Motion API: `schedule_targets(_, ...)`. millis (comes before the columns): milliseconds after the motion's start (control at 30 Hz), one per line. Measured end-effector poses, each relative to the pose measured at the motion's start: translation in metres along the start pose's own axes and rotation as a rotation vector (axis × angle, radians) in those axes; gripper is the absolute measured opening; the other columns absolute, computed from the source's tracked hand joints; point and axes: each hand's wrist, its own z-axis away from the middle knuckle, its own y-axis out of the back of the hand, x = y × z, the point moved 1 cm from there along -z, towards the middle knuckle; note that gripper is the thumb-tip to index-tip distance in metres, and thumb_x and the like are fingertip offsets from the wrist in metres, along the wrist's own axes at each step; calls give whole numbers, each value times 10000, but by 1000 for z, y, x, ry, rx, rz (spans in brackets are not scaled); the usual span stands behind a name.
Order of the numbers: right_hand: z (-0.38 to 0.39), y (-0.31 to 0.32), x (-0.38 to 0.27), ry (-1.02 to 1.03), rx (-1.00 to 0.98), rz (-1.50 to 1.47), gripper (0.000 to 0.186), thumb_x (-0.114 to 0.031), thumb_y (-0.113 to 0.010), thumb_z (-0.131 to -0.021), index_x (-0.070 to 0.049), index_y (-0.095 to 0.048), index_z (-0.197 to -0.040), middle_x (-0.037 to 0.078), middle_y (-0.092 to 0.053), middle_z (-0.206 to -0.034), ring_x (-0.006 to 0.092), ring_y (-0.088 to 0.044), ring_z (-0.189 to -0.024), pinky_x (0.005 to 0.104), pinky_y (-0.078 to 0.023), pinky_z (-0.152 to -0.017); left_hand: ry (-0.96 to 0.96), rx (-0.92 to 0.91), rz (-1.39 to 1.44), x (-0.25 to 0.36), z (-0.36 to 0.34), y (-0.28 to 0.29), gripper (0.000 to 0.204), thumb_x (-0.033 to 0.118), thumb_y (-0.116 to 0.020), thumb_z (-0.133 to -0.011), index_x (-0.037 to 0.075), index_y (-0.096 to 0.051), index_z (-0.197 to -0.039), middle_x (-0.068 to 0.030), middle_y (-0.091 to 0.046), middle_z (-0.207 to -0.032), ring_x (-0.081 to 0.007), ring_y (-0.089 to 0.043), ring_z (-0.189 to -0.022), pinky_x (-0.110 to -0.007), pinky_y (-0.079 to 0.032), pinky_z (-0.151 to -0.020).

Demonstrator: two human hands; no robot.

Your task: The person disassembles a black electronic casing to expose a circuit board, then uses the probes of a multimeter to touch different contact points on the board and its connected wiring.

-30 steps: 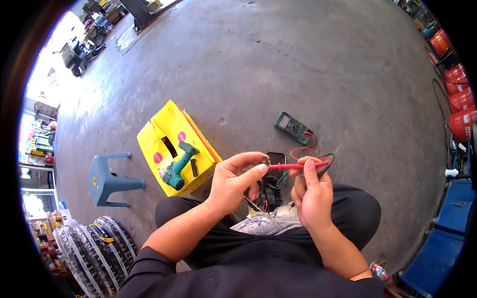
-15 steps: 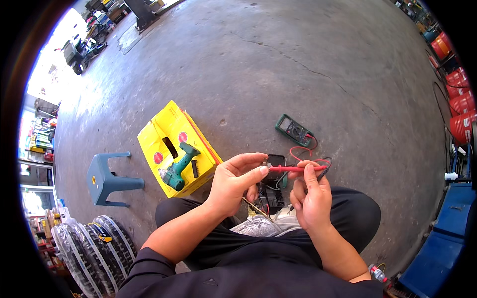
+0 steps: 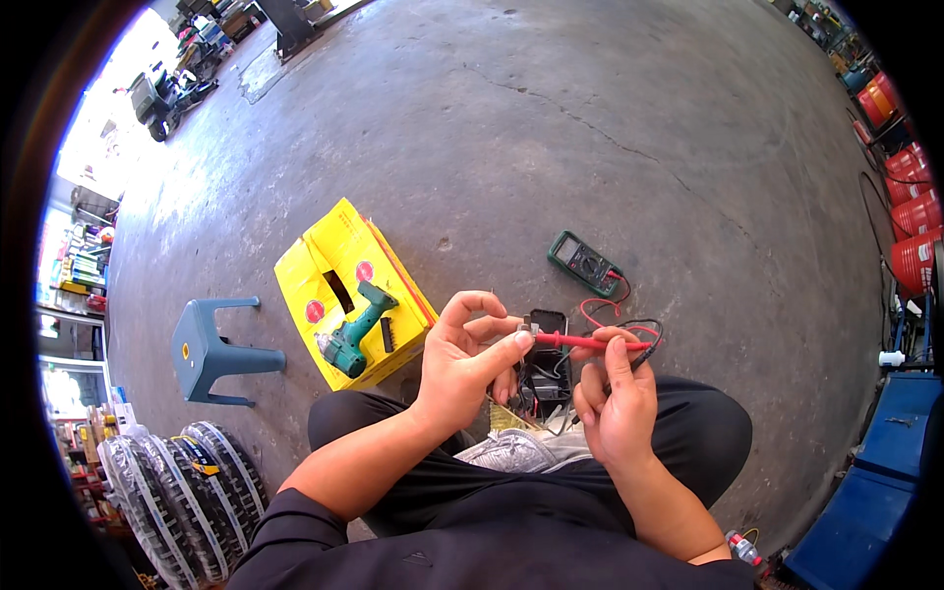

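Note:
My right hand point(image 3: 621, 398) is closed round a red multimeter probe point(image 3: 580, 340) lying level and pointing left. Between the thumb and fingers of my left hand point(image 3: 462, 359) is a small metal-and-clear part point(image 3: 529, 330), too small to name, which the probe's tip meets. A black lead point(image 3: 653, 341) hangs by my right fingers. Red and black leads run to the green multimeter point(image 3: 586, 262) on the floor. Below my hands lies an open black case point(image 3: 548, 324) with wires, partly hidden by my fingers.
A green cordless drill body point(image 3: 356, 331) and a small black piece point(image 3: 386, 334) rest on a yellow box point(image 3: 324, 258). Further left stands a blue stool point(image 3: 202, 352), with wrapped tyres point(image 3: 182, 497) nearer me. Red drums point(image 3: 914, 256) and blue cabinets point(image 3: 890, 423) line the right.
My left forefinger has lifted and bent away from the small part, while the thumb stays on it. The probe has shifted slightly downward to the right.

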Motion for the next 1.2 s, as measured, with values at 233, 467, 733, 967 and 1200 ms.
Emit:
schedule_targets(233, 1, 0, 2, 37, 0, 26, 235, -230, -455, -1080, -48, -573, -1170, 156, -670, -959, 31, -312, -449, 218, -337, -382, -53, -23, -58, -4, 1, 3, 151, -19, -645, -919, 17, -579, -1050, -117, -670, -881, -113, -538, -431, -265, -477, -436)
schedule_targets(467, 1, 0, 3, 51, -2, 59, 229, -228, -469, -1076, -52, -569, -1182, 164, -678, -971, 27, -320, -448, 218, -337, -378, 23, 22, -31, 1, -1, 4, 133, 39, -710, -908, -48, -680, -1004, -80, -674, -762, -89, -558, -481, -234, -436, -444)
schedule_targets(733, 2, -3, 2, -75, 0, 111, 345, -310, -401, -1087, -24, -593, -1067, 187, -679, -984, 42, -341, -445, 238, -383, -395, 92, 143, -10, 5, -5, 4, 99, 60, -713, -898, 8, -684, -977, -32, -615, -626, -100, -496, -424, -271, -435, -475)
schedule_targets(967, 14, 11, 2, 442, -149, 606, 646, -439, -237, -1083, 29, -620, -855, 145, -653, -834, 105, -503, -573, 250, -428, -549, 102, 239, 8, 6, -16, 14, 140, 88, -746, -877, 13, -686, -978, -17, -597, -612, -95, -494, -443, -261, -412, -506)
schedule_targets(1200, 25, -5, -4, 718, -354, 684, 381, -302, -521, -1039, 40, -654, -933, 116, -658, -725, 154, -618, -570, 256, -489, -536, 62, 268, -2, 8, -16, 14, 138, 87, -750, -873, 13, -693, -974, -21, -608, -618, -92, -500, -446, -266, -420, -502)
